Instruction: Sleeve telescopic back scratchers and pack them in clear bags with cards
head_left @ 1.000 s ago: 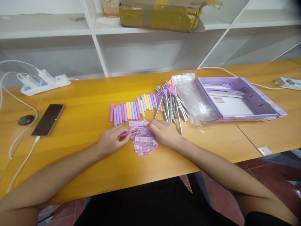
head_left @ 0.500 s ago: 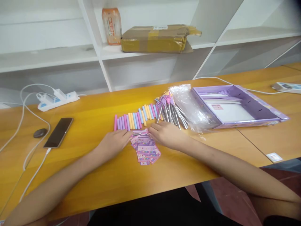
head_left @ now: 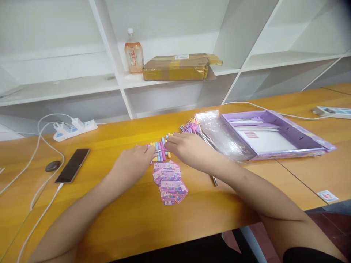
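Note:
My left hand and my right hand face each other over a row of pastel sticks. Between their fingertips runs a thin metal rod with a pink end, gripped at both ends. Just below lie the overlapping pink and purple cards. Beyond my right hand is a bunch of small colourful plastic hands on metal rods, partly hidden by my hand. Both hands have their fingers closed.
A clear plastic bag lies beside an open purple box on the right. On the left are a phone, a black mouse and a power strip. A bottle and a taped carton stand on the shelf.
Both hands have moved from the top of the cards up over the sticks, with the thin rod between them. The view has tilted up, showing more of the shelf and the whole bottle.

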`<control>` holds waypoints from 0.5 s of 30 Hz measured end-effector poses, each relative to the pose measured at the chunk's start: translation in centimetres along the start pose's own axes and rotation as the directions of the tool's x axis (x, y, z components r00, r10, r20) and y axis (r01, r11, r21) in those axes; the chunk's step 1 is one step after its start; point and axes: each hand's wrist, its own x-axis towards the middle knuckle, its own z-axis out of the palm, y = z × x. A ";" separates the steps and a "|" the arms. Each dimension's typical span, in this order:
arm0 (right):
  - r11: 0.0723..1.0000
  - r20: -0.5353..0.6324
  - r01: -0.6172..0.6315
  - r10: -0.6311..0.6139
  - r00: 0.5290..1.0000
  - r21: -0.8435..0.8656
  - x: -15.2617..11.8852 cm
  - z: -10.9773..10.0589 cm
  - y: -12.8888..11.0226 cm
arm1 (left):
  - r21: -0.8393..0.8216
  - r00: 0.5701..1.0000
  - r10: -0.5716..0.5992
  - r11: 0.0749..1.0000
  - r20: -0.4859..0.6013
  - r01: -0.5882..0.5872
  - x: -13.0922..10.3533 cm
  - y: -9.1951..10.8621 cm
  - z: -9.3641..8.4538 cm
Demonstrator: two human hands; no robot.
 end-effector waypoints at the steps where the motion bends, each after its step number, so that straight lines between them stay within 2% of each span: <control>1: 1.000 -0.014 0.001 -0.001 1.000 0.010 -0.1 -0.4 0.2 | -0.005 1.000 -0.004 1.000 -0.018 0.004 0.1 -0.3 0.2; 3: 1.000 -0.053 -0.011 0.012 0.999 0.015 -0.6 -1.5 1.0 | 0.024 0.998 0.001 1.000 -0.065 0.000 0.3 -1.5 0.3; 5: 0.999 -0.094 -0.050 0.049 0.994 -0.003 -1.3 -2.8 2.5 | 0.085 0.990 0.026 0.996 -0.136 -0.014 0.5 -3.5 -0.3; 7: 0.995 -0.136 -0.093 0.088 0.987 -0.032 -2.3 -3.9 5.1 | 0.139 0.975 0.037 0.990 -0.217 -0.007 0.3 -6.2 -1.5; 9: 0.986 -0.206 -0.146 0.128 0.970 -0.077 -3.7 -4.5 8.6 | 0.193 0.966 0.011 0.980 -0.259 0.041 -0.2 -9.4 -3.0; 12: 0.926 -0.362 -0.338 0.260 0.895 -0.170 -6.2 -4.5 14.7 | 0.333 0.957 -0.150 0.915 -0.246 0.229 -1.5 -13.8 -4.8; 15: 0.805 -0.390 -0.559 0.458 0.799 -0.201 -8.4 -3.8 19.5 | 0.396 0.926 -0.276 0.844 -0.257 0.362 -2.6 -16.7 -5.4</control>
